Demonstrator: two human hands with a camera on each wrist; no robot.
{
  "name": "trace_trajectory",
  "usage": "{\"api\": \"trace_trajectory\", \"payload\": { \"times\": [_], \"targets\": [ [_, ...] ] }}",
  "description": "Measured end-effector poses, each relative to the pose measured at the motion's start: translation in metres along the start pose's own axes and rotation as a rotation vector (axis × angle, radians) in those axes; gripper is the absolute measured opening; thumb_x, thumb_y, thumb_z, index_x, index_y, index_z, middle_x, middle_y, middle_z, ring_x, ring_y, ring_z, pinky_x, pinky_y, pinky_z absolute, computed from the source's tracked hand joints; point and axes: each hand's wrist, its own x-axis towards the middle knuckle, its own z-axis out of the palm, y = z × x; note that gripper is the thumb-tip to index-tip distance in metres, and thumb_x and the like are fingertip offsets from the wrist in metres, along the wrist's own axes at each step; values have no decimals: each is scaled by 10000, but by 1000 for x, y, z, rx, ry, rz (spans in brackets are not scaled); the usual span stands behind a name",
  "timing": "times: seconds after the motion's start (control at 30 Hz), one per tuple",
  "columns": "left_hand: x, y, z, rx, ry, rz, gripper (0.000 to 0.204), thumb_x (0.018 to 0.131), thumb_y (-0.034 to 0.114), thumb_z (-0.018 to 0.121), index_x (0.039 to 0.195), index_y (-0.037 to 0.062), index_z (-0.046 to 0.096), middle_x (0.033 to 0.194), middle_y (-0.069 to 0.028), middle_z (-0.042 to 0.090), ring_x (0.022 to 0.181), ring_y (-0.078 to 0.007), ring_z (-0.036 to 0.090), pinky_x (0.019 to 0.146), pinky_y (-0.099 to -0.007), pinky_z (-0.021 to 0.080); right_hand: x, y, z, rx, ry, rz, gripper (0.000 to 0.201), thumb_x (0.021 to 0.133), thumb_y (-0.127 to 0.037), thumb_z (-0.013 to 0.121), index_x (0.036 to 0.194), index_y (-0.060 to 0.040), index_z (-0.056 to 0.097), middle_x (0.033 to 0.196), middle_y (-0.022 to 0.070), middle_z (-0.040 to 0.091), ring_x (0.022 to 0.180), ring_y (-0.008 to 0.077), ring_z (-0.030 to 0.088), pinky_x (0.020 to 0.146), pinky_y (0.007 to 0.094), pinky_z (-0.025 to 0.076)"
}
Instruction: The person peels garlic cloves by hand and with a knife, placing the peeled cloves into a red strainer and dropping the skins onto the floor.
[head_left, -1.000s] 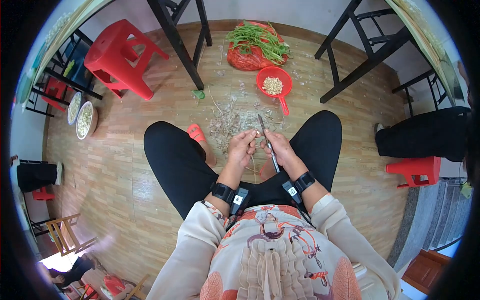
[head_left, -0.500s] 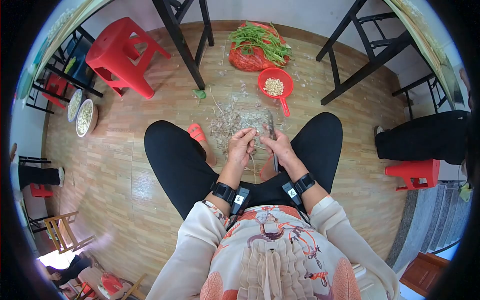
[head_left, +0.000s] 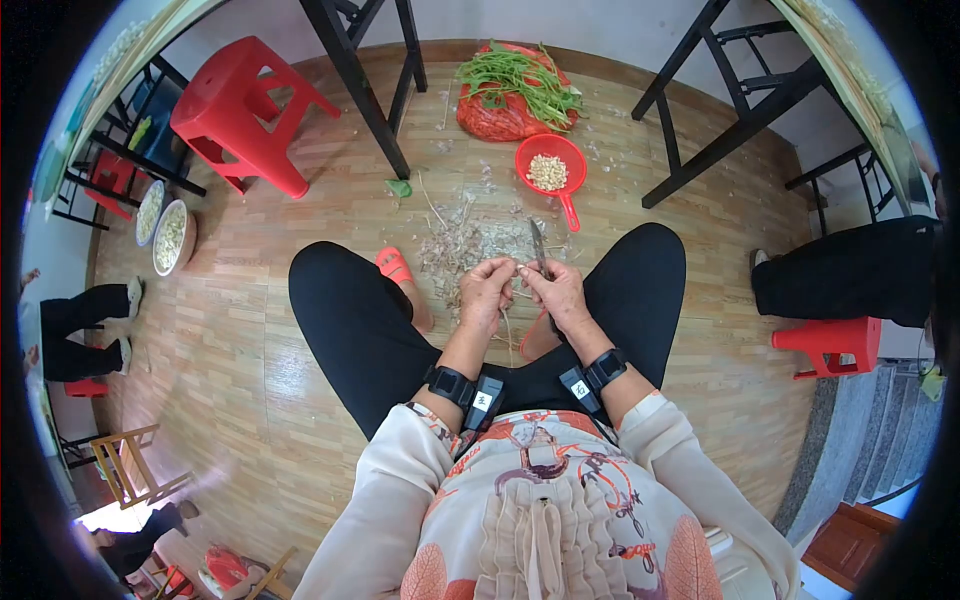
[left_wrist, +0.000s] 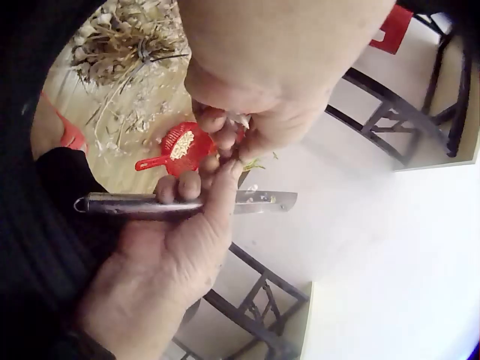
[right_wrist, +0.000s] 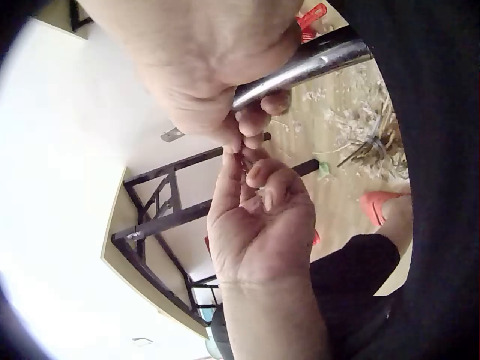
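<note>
My left hand point(head_left: 485, 288) and right hand point(head_left: 560, 293) meet at the fingertips above the floor, between the knees. A small pale garlic clove point(head_left: 519, 268) is pinched there by my left fingers, mostly covered by them. Across the right palm lies a metal-handled knife point(left_wrist: 142, 204), gripped by the curled fingers, its short blade point(left_wrist: 274, 200) pointing away past the thumb. The right thumb and forefinger touch the left fingertips. In the left wrist view a whitish papery bit point(left_wrist: 238, 118) shows within the curled left hand.
A red colander point(head_left: 570, 158) of peeled cloves stands ahead, by a red bag point(head_left: 490, 118) topped with green stems. Dry skins and stalks point(head_left: 455, 245) litter the floor. Black table legs point(head_left: 385, 130) flank both sides; a red stool point(head_left: 235, 110) and bowls point(head_left: 172, 240) are left.
The hands have stayed close together while the right fingers and the knife shifted angle. The right fingertips have come in against the left ones. At far left, another person's legs have moved.
</note>
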Motion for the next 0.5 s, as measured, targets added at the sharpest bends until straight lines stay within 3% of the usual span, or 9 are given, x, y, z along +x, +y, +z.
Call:
{"api": "trace_trajectory", "payload": {
  "times": [0.13,0.23,0.3,0.43,0.5],
  "targets": [
    [4,1,-7,-86,87,22,134,752,156,594,768,24,572,586,-2,518,395,-29,398,313,-156,261,1,1,-4,90,42,-27,149,723,-127,627,801,-13,570,597,11,546,416,30,420,363,164,315],
    [3,5,-8,48,91,-58,149,756,169,593,783,25,567,579,-2,511,394,-29,398,306,-159,255,3,0,-4,71,47,-10,149,720,-127,631,793,-14,566,591,8,540,416,31,419,365,165,318],
    [2,3,-4,124,37,34,155,770,178,582,774,28,546,624,-8,534,412,-36,411,321,-156,273,3,1,-4,54,45,-8,149,717,-126,634,787,-15,563,587,5,536,416,31,418,365,165,319],
    [-1,6,-1,104,-13,5,165,751,171,604,798,19,563,599,-4,522,411,-30,407,325,-155,272,2,2,-3,14,23,-27,156,711,-132,642,775,-17,559,579,-3,528,418,32,421,366,164,319],
    [-2,3,0,42,-135,-39,133,758,144,592,804,23,561,608,-5,526,422,-30,407,334,-154,281,2,2,-5,-17,15,-46,156,709,-133,644,775,-19,560,579,-4,527,419,32,422,367,164,319]
  ]
}}
